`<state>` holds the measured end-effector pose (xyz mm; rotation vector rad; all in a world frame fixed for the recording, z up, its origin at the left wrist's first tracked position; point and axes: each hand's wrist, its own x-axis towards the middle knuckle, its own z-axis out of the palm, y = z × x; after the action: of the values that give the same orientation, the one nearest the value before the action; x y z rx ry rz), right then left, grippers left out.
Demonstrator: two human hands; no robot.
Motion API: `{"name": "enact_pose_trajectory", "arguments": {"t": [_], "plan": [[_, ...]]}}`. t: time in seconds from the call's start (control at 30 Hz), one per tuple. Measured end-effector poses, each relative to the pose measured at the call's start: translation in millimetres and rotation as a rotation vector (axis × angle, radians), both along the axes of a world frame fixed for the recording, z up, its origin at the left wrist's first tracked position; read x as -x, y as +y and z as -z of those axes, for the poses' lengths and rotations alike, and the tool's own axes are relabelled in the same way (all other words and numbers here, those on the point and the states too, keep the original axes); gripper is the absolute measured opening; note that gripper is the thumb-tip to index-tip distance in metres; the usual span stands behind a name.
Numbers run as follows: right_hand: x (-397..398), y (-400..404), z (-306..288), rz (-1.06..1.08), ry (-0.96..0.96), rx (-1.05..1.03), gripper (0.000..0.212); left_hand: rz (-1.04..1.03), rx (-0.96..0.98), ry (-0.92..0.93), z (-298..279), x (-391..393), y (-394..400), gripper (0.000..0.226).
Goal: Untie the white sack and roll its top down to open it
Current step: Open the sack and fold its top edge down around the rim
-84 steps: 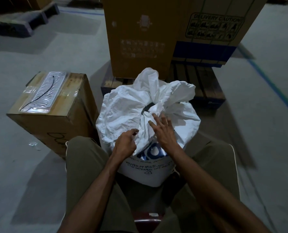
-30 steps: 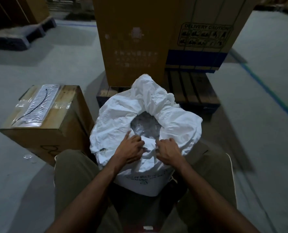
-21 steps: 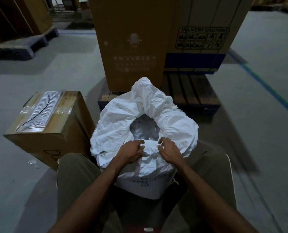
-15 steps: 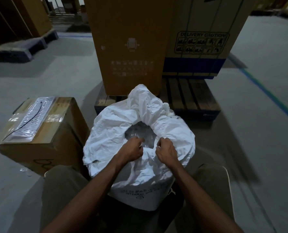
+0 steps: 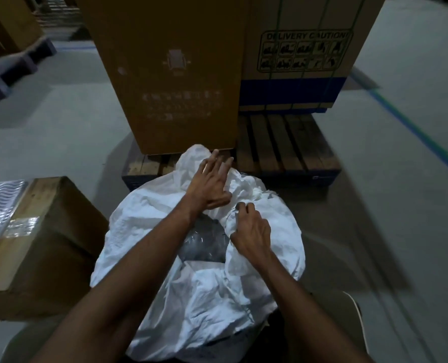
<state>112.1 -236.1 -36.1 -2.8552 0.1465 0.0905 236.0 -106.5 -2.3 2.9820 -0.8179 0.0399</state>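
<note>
The white sack (image 5: 149, 231) stands on the floor between my knees, its mouth loosened. Clear plastic contents (image 5: 202, 242) show through the opening in the middle. My left hand (image 5: 209, 184) lies flat on the far flap of the sack's top, fingers spread and stretched forward. My right hand (image 5: 251, 229) pinches the sack's rim on the right side of the opening. The near rim is folded outward over the sack's front. No tie or string is visible.
A cardboard box (image 5: 42, 244) sits close on the left of the sack. Just beyond the sack is a wooden pallet (image 5: 283, 153) carrying two tall cartons (image 5: 170, 74). Grey concrete floor (image 5: 401, 179) with a blue line runs on the right.
Both hands left the near rim and moved up. My left hand reached across to the far flap and flattened on it; my right hand shifted to the right rim. The view tilted down.
</note>
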Motion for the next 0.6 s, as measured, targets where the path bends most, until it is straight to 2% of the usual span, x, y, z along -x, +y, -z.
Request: {"name": "enact_pose_trajectory", "arguments": {"t": [0.13, 0.23, 0.4, 0.6], "plan": [[1, -4, 14, 0.005, -0.037, 0.045, 0.081, 0.018, -0.274, 0.02, -12, -12, 4, 0.084], [3, -2, 6, 0.001, -0.084, -0.022, 0.075, -0.019, -0.331, 0.01, -26, 5, 16, 0.072], [12, 7, -26, 0.021, -0.186, -0.096, 0.079, -0.101, -0.278, 0.138, -63, 52, 47, 0.038], [31, 33, -70, -0.022, -0.236, -0.087, 0.09, 0.057, -0.075, 0.06, -89, 106, 102, 0.03]]}}
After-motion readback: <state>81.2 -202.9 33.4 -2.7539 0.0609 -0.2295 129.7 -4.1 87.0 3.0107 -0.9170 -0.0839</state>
